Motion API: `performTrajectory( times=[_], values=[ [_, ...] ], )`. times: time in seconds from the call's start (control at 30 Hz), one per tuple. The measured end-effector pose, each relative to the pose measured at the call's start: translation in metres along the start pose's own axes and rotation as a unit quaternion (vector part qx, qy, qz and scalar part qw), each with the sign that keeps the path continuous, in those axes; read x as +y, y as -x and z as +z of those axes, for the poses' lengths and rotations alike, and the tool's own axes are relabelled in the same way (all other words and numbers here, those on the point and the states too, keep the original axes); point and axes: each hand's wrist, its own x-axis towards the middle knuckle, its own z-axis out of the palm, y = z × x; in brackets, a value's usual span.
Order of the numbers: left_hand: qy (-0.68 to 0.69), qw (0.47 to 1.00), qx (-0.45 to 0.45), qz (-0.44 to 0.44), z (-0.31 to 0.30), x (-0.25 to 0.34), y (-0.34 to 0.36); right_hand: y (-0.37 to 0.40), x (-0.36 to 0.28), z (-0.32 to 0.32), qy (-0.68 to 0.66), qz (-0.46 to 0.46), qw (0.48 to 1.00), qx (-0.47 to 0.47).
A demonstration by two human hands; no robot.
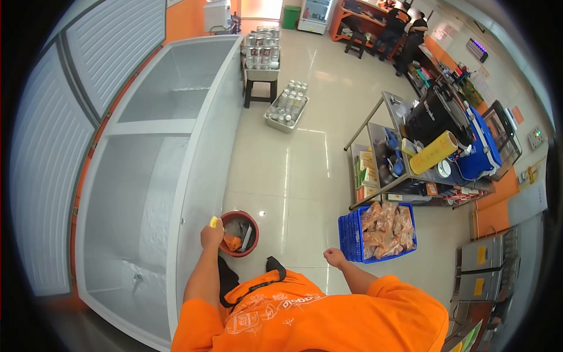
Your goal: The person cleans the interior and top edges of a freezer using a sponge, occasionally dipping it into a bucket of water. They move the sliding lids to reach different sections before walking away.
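My left hand (211, 236) is closed around a small yellow object (214, 222), whose kind I cannot make out. Right beside it on the floor stands a reddish-brown bucket (254, 225). Inside the bucket lie an orange item (232, 242) and some clear, crumpled plastic. My right hand (335, 257) hangs with its fingers curled in and nothing visible in them. Just beyond it is a blue plastic crate (350, 237) filled with bagged, orange-brown food (385, 223).
On my left a long white chest freezer (205, 138) stands with its lids (120, 47) raised. Ahead are a metal tray of cans (286, 111) and stacked cans (263, 53) on a stool. A steel shelf cart (366, 123) stands right. Two people (402, 32) are far back.
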Motion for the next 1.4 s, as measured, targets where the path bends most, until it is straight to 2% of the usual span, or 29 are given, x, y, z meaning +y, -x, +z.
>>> performTrajectory(
  times=[0.07, 0.17, 0.47, 0.6, 0.7, 0.77, 0.9, 0.97, 1.07, 1.2, 1.3, 1.37, 1.4],
  values=[
    [-0.004, 0.998, 0.004, -0.060, -0.006, 0.008, 0.007, 0.008, 0.011, 0.000, 0.018, 0.003, 1.000, 0.004],
    [-0.007, 0.997, 0.030, -0.073, -0.006, 0.009, 0.006, 0.015, 0.031, 0.000, 0.033, 0.028, 0.999, -0.003],
    [-0.008, 0.999, 0.028, -0.023, 0.010, 0.006, -0.006, 0.024, 0.041, -0.012, 0.029, 0.054, 0.998, 0.022],
    [0.017, 0.999, 0.033, -0.031, 0.014, 0.014, -0.003, 0.027, 0.038, -0.013, 0.018, 0.054, 0.998, 0.018],
    [0.004, 1.000, 0.025, -0.018, 0.017, 0.012, -0.003, 0.029, 0.034, -0.013, 0.012, 0.058, 0.998, 0.021],
    [-0.025, 0.999, 0.017, 0.021, 0.026, 0.004, -0.012, 0.029, 0.034, -0.011, 0.007, 0.058, 0.998, 0.022],
    [-0.021, 0.999, 0.010, 0.026, 0.025, 0.012, -0.008, 0.025, 0.040, -0.012, 0.008, 0.052, 0.998, 0.023],
    [-0.047, 0.998, -0.027, 0.045, 0.029, 0.010, -0.009, 0.020, 0.039, -0.013, 0.007, 0.048, 0.999, 0.022],
    [0.007, 0.997, -0.061, 0.047, 0.024, 0.011, -0.003, 0.009, 0.034, -0.012, 0.022, 0.031, 0.999, 0.016],
    [0.039, 0.997, -0.059, 0.040, 0.055, -0.028, -0.031, -0.003, 0.005, -0.014, -0.026, 0.008, 0.999, 0.018],
    [0.016, 0.994, -0.097, 0.048, 0.053, -0.034, -0.032, -0.010, -0.016, -0.009, -0.054, -0.015, 0.998, 0.017],
    [-0.108, 0.992, -0.035, 0.058, 0.046, -0.029, -0.020, -0.018, -0.032, 0.000, -0.068, -0.023, 0.997, 0.017],
    [-0.107, 0.992, -0.035, 0.057, 0.044, -0.028, -0.018, -0.023, -0.043, 0.007, -0.055, -0.041, 0.998, 0.012]
  ],
)
